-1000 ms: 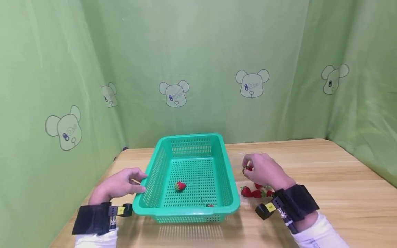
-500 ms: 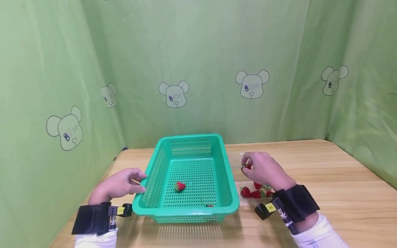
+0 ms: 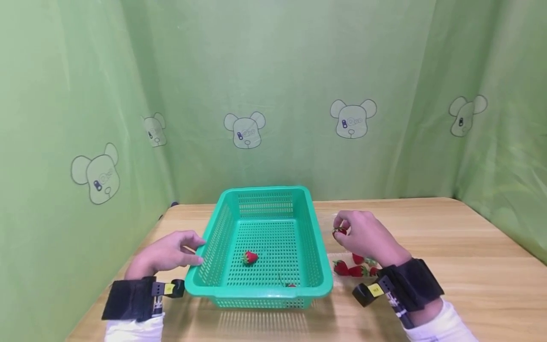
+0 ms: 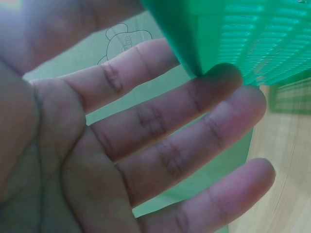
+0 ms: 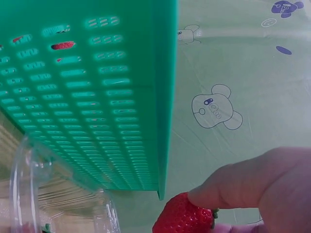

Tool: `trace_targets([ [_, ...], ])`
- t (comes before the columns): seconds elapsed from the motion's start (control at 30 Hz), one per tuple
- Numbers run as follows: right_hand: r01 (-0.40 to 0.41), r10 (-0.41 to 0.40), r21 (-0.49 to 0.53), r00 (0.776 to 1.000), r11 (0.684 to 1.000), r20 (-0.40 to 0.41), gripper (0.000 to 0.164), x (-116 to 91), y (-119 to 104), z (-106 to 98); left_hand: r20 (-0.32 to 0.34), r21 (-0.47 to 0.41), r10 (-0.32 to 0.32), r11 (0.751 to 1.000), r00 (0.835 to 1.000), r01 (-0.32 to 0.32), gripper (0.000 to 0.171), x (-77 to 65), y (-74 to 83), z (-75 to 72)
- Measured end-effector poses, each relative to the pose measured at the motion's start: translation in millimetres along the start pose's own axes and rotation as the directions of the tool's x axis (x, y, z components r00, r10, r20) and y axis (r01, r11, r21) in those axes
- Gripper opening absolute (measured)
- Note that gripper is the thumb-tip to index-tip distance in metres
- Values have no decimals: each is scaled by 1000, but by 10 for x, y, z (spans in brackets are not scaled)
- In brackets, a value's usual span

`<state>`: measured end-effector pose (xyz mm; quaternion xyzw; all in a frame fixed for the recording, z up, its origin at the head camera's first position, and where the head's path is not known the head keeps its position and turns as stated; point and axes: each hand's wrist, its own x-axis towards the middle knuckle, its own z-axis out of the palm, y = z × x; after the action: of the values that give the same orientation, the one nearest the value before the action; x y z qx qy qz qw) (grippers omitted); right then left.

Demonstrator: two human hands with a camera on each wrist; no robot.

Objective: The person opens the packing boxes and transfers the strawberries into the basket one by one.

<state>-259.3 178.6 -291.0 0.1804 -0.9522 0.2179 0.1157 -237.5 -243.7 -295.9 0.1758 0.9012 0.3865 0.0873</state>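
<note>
A green perforated plastic basket (image 3: pixel 258 290) sits in the middle of the table. Inside it lie a strawberry (image 3: pixel 250 257) and, near the front wall, part of another red fruit with a thin stem (image 3: pixel 290 285). My left hand (image 3: pixel 171 251) holds the basket's left rim between thumb and fingers; in the left wrist view several fingers (image 4: pixel 170 121) extend below the rim. My right hand (image 3: pixel 367 235), right of the basket, pinches a strawberry (image 5: pixel 184 216) between thumb and fingers. Below that hand, several strawberries (image 3: pixel 341 267) lie in a clear plastic box (image 5: pixel 24 194), partly hidden by the wrist.
The wooden table (image 3: pixel 461 266) extends to the right of the box. A green curtain (image 3: pixel 290 61) with bear-head drawings hangs behind and at both sides.
The right hand keeps its pinch on the strawberry and has barely moved. The left hand stays at the basket rim. The whole head view has shifted slightly.
</note>
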Motion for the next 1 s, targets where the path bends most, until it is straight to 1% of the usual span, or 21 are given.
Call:
trace_targets([
  [0.17, -1, 1, 11, 1000, 1000, -4, 8, -12, -12, -18, 3, 9, 7, 1000, 1000, -7, 35, 18, 10, -3],
  [0.43, -8, 8, 30, 1000, 1000, -3, 9, -11, -52, -41, 2, 14, -3, 1000, 1000, 3, 36, 15, 33, -9],
  [1.0, 17, -16, 17, 999, 1000, -47, 11, 7, -104, -32, -2, 11, -6, 1000, 1000, 6, 35, 6, 25, -4],
])
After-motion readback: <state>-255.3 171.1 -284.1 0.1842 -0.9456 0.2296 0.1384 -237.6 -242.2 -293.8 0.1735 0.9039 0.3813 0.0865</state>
